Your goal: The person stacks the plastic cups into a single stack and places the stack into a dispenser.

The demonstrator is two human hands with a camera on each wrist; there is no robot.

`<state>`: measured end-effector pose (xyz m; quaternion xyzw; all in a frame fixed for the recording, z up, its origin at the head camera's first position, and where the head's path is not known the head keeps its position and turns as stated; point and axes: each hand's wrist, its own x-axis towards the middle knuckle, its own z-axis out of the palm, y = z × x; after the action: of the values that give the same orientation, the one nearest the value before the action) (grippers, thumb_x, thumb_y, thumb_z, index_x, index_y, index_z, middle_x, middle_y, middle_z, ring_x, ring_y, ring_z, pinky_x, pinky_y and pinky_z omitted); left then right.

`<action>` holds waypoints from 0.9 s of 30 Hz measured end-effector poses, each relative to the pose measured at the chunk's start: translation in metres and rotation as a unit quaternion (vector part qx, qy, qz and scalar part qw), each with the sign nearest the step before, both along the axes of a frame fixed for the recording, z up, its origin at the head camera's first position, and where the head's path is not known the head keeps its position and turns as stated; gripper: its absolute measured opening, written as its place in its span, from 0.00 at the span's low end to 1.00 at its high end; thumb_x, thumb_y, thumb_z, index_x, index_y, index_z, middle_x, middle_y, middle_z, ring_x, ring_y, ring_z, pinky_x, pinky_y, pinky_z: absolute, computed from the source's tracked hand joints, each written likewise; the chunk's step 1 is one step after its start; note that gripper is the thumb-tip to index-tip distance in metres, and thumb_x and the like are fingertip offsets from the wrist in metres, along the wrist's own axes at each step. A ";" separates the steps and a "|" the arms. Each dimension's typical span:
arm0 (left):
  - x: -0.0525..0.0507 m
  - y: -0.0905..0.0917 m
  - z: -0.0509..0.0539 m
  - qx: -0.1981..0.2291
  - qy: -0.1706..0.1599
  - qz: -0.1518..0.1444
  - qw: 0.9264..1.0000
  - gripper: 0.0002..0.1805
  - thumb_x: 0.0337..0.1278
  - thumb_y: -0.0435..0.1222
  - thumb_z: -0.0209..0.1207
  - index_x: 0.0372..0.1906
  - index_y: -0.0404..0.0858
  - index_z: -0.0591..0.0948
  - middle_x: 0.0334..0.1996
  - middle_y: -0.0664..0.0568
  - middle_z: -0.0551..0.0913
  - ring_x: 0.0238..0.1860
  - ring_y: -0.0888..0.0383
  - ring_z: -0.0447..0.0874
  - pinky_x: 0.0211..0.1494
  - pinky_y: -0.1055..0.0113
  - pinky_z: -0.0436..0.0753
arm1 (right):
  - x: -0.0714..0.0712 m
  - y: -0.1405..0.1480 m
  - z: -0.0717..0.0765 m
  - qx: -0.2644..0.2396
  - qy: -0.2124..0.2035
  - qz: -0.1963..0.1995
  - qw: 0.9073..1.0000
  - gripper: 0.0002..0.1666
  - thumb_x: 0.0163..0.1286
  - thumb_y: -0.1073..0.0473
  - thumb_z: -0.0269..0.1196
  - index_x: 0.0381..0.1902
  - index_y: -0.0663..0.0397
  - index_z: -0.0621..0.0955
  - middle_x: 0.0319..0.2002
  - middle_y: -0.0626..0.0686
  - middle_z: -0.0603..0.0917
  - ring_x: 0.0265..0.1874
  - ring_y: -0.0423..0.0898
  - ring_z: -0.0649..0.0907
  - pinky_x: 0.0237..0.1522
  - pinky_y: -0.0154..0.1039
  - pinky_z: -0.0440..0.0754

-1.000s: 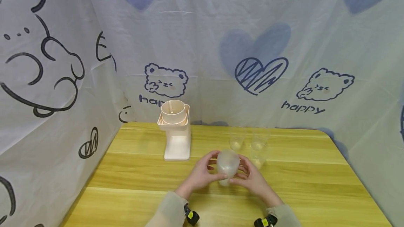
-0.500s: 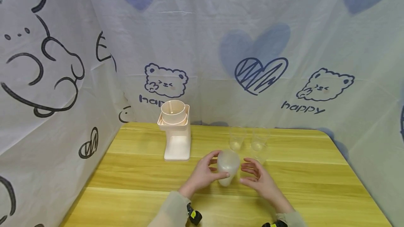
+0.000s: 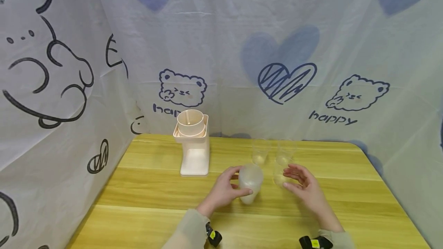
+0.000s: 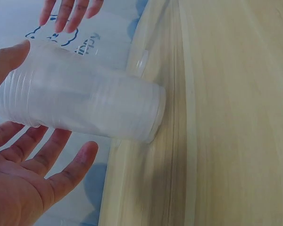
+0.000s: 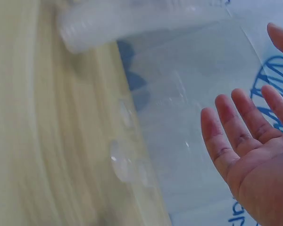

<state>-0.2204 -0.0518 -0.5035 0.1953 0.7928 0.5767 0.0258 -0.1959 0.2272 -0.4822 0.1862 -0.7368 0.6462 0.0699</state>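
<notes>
In the head view my left hand (image 3: 225, 188) holds a stack of clear plastic cups (image 3: 250, 178) upright on the table, thumb on the near side and fingers round the left. The left wrist view shows the nested rims of this cup stack (image 4: 85, 89) between thumb and fingers. My right hand (image 3: 308, 189) holds nothing; its fingers are spread and loosely bent beside a single clear cup (image 3: 279, 178). Whether they touch that cup I cannot tell. Two more clear cups, one at left (image 3: 259, 152) and one at right (image 3: 285, 152), stand behind it.
A cream-coloured stand (image 3: 195, 162) with a round, open-topped holder (image 3: 190, 123) is at the back left of the wood-grain table (image 3: 166, 203). A printed white cloth (image 3: 221, 49) hangs behind the table and along its left side.
My right hand has let go of the cup stack and moved right, to beside the front single cup. The left hand has stayed on the stack, which has hardly moved.
</notes>
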 end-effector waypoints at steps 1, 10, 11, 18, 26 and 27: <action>0.000 0.000 0.000 -0.001 -0.001 -0.001 1.000 0.39 0.45 0.39 0.76 0.65 0.40 0.74 0.56 0.49 0.76 0.53 0.44 0.78 0.47 0.62 0.83 | 0.000 0.002 0.002 -0.005 0.006 -0.007 1.000 0.29 0.66 0.74 0.63 0.63 0.68 0.68 0.53 0.51 0.79 0.52 0.44 0.80 0.47 0.31 0.80; -0.001 -0.001 -0.001 0.002 -0.013 -0.004 1.000 0.38 0.45 0.39 0.76 0.65 0.41 0.74 0.57 0.49 0.77 0.54 0.44 0.78 0.47 0.61 0.83 | -0.006 0.017 0.009 -0.023 0.028 -0.066 0.997 0.27 0.65 0.76 0.63 0.61 0.69 0.69 0.53 0.56 0.79 0.52 0.42 0.79 0.49 0.29 0.79; -0.001 -0.001 -0.001 0.001 -0.014 -0.004 1.000 0.38 0.45 0.39 0.76 0.65 0.41 0.74 0.57 0.49 0.77 0.54 0.45 0.78 0.47 0.60 0.83 | -0.008 0.018 0.009 -0.017 0.027 -0.076 0.997 0.28 0.65 0.75 0.63 0.61 0.70 0.69 0.54 0.54 0.78 0.53 0.41 0.78 0.50 0.28 0.78; 0.000 -0.002 0.001 0.000 -0.024 -0.005 1.000 0.38 0.45 0.38 0.76 0.65 0.42 0.74 0.56 0.50 0.77 0.54 0.48 0.78 0.47 0.60 0.83 | -0.016 0.024 0.006 0.055 -0.011 -0.126 0.990 0.38 0.63 0.68 0.68 0.67 0.69 0.64 0.63 0.53 0.69 0.64 0.44 0.67 0.57 0.23 0.69; 0.000 -0.003 0.001 -0.015 -0.019 -0.009 1.000 0.38 0.47 0.42 0.75 0.66 0.42 0.73 0.57 0.50 0.78 0.54 0.48 0.79 0.46 0.64 0.82 | -0.028 0.028 -0.001 0.101 -0.083 -0.103 0.986 0.48 0.64 0.61 0.70 0.74 0.62 0.56 0.71 0.65 0.60 0.71 0.62 0.56 0.67 0.59 0.59; 0.000 -0.003 0.001 -0.016 -0.019 -0.011 1.000 0.39 0.47 0.42 0.75 0.66 0.42 0.73 0.56 0.50 0.78 0.54 0.49 0.79 0.45 0.65 0.82 | -0.030 0.028 -0.003 0.101 -0.088 -0.102 0.986 0.49 0.64 0.61 0.70 0.74 0.62 0.55 0.72 0.66 0.59 0.72 0.63 0.55 0.67 0.62 0.57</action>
<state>-0.2209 -0.0548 -0.5027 0.1921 0.7995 0.5669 0.0506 -0.2257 0.2552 -0.4851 0.0588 -0.8164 0.5722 0.0511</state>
